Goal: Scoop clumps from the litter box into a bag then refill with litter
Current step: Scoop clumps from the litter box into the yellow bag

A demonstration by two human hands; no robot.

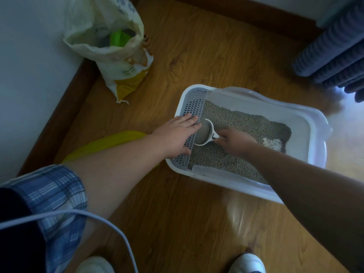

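A white litter box [313, 123] stands on the wooden floor, partly filled with grey-green litter [242, 123]. Along its left side runs a grey grid step [195, 107]. My left hand [175, 134] rests flat on that grid with straight fingers. My right hand [232, 141] grips the handle of a white scoop [204, 133], whose round bowl sits in the litter and holds some. A pale clumped patch [272, 143] lies near the box's right side. An open litter sack [114, 48] stands at the back left.
A yellow bag [106, 143] lies on the floor under my left forearm. A clear plastic bag [240, 215] lies in front of the box. A white wall with brown skirting runs along the left. A blue curtain [334, 46] hangs at the back right. My white shoes show at the bottom.
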